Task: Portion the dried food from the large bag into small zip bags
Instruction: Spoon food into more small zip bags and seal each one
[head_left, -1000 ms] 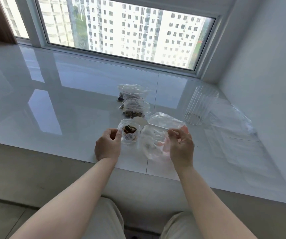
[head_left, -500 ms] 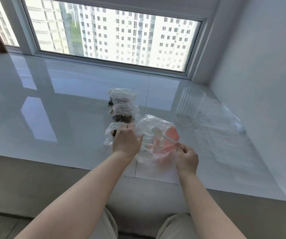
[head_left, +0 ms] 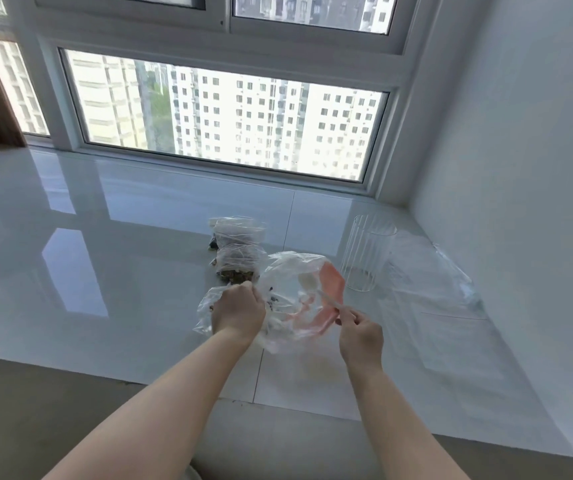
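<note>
Head | left hand grip clamped on large bag, holding mouth open | right hand grip pinching spoon inside to scoop

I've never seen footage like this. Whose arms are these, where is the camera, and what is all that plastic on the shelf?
There is no machine here: these are a person's two bare arms, filmed by a camera worn on their head, looking forward and down. They sit at a glossy white sill below a window.

The left hand grips the edge of a large clear bag and, it seems, a small zip bag beside it. The right hand pinches the handle of a white spoon that reaches into the large bag.

Behind lie two filled bags holding dark dried food. To the right stand a clear cup and more clear plastic.
</note>
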